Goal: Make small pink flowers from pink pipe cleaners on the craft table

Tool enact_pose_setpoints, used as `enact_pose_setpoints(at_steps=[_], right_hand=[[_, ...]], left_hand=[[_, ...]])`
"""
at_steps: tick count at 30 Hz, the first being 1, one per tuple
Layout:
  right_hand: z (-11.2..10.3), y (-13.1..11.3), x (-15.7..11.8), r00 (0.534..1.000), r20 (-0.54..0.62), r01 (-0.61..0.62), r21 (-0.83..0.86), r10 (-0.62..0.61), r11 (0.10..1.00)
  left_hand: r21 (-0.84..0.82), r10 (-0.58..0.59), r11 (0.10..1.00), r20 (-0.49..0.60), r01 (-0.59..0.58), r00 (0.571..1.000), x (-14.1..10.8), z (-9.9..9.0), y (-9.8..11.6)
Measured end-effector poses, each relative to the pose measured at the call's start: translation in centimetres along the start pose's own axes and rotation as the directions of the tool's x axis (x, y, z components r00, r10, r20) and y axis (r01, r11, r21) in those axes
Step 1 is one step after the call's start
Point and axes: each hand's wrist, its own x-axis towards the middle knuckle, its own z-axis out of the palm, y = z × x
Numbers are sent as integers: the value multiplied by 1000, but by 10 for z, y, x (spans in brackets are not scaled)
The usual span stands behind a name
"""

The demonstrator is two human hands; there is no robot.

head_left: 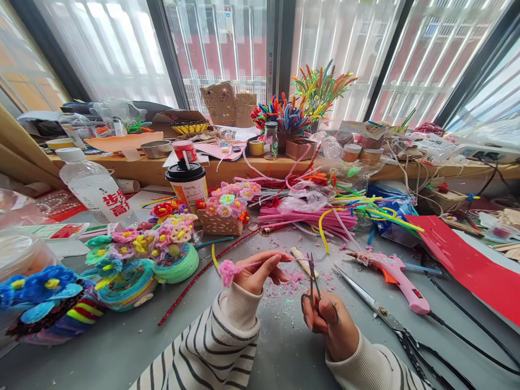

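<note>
Between the thumb and fingers of my left hand (260,273) is a thin pink stem, with a fluffy pink pompom (228,272) at its left end beside the wrist. The stem runs right to the tips of small scissors (312,281). My right hand (329,319) has its fingers in the scissor handles, and the blades point up, slightly apart at the stem's end. Pink fluff bits (286,287) lie scattered on the grey table (280,352) below. A small pale stick (303,261) lies just behind the scissor blades.
Right of my hands lie large scissors (382,311) and a pink glue gun (400,276) with a cable. Flower pots (176,262) and a water bottle (95,187) stand left. Pink pipe cleaners (304,216), a cup (187,187) and a flower basket (221,223) are behind.
</note>
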Motion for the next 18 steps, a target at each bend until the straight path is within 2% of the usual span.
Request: enact_pose_setpoints(at_steps=[5, 7, 11, 15, 18], right_hand=[[-1, 4, 1, 1000, -26, -14, 64, 15, 998], [1, 4, 2, 999, -6, -43, 184, 45, 982], [6, -1, 1, 989, 116, -133, 413, 93, 901], [8, -8, -1, 978, 183, -173, 449, 99, 877], [7, -9, -1, 980, 163, -172, 437, 110, 883]], left_hand=[[24, -12, 1000, 2, 12, 1000, 1, -1, 0], [34, -24, 999, 4, 24, 1000, 1, -1, 0], [55, -83, 995, -12, 84, 996, 2, -1, -1], [55, -127, 990, -7, 128, 992, 2, 0, 0], [55, -146, 988, -16, 146, 989, 2, 1, 0]])
